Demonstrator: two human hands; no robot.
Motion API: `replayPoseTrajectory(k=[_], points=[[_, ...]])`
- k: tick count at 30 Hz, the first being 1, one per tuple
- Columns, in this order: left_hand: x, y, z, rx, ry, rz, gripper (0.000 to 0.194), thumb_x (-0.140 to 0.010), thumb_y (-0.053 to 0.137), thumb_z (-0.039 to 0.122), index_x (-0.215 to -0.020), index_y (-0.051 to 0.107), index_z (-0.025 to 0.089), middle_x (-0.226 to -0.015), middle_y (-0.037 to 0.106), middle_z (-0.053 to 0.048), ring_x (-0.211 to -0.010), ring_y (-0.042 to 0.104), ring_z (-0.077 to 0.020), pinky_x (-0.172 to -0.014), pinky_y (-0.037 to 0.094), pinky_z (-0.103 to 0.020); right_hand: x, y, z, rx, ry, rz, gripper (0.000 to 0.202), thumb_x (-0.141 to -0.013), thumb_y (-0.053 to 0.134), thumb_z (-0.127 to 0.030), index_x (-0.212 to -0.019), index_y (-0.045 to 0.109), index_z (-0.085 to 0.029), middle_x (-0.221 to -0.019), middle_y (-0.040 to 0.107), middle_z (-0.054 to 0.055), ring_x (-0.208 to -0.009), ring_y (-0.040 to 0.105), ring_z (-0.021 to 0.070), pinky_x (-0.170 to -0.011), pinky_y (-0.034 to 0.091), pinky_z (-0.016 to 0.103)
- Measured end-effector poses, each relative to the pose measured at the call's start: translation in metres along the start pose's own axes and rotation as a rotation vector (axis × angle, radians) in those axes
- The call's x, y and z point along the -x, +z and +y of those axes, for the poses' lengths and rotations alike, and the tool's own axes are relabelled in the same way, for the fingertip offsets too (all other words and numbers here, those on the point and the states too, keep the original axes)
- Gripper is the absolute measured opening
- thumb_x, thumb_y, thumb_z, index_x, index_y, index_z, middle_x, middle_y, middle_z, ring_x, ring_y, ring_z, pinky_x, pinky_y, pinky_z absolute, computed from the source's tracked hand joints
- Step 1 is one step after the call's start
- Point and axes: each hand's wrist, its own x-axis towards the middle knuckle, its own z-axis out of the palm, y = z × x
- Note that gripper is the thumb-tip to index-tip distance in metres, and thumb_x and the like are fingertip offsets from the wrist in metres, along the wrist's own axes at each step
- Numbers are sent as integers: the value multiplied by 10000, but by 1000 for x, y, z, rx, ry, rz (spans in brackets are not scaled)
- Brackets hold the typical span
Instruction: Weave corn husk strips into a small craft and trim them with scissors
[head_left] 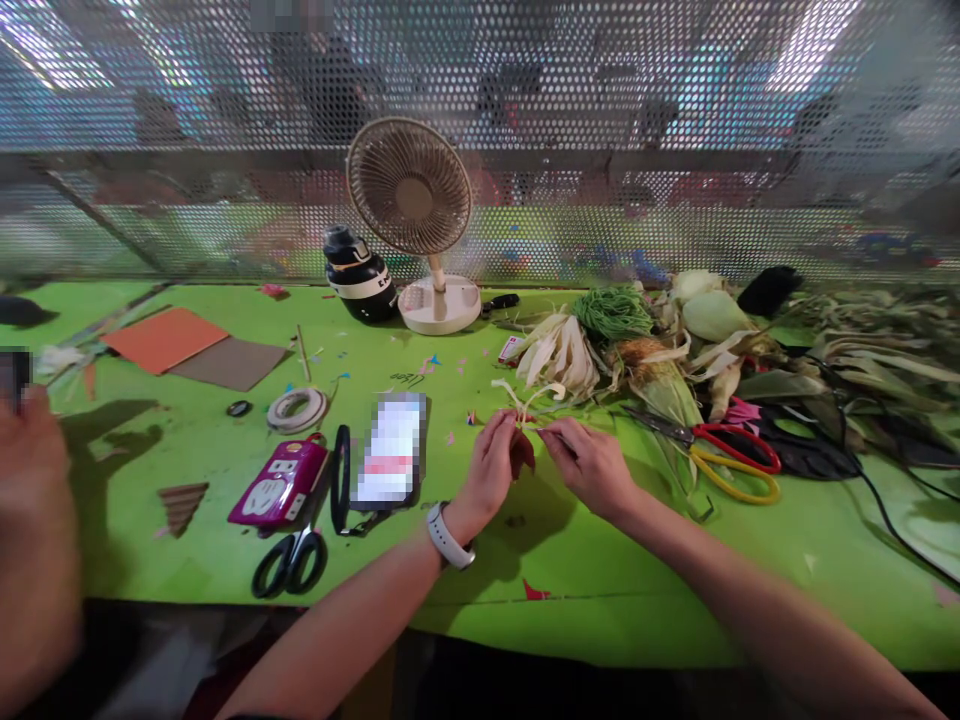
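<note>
My left hand (489, 470), with a white wristband above it, is closed in a pinch on a pale, thin strip of corn husk (529, 398) that stands up in loose loops over the fingers. Close by on the right, my right hand (592, 462) pinches the lower side of the same strip. Its exact hold is partly hidden by the fingers. Just beyond both hands lies a bundle of dried husks (559, 355). Right of my right hand rest red-and-yellow-handled scissors (731, 460), blades pointing left.
Green twine (613, 312) and corn ears (709, 305) are heaped at the back right. A fan (412, 200) and bottle (360, 280) stand behind. A phone (390, 450), purple case (281, 485), black-handled scissors (291, 562) and tape roll (297, 409) lie left. Another person's hand (34, 470) enters at left.
</note>
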Motion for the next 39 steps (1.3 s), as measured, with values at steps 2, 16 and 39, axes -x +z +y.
replayPoseTrajectory(k=[2,16,39], points=[[1,-1,0,-19,39,-31,203,-871,411,345,-895,529,182,-495,526,45,-414,386,-86,-410,276,-201,0,0,1,-18,32,13,244,-952,416,-303,-844,595,-178,-701,668,33,-568,602,141,-532,380,235],[8,3,-1,11,-25,-62,90,-790,519,268,-850,534,203,-759,585,11,-626,535,-106,-478,416,-192,-1,0,4,-200,123,-46,172,-923,441,-279,-828,563,-202,-682,663,14,-576,601,131,-563,442,225],[3,8,-4,78,-67,-55,317,-744,653,471,-758,541,175,-599,491,47,-480,449,-66,-406,325,-174,-9,0,16,-212,-75,-32,198,-945,444,-276,-977,621,-195,-772,642,42,-711,605,153,-648,485,258]])
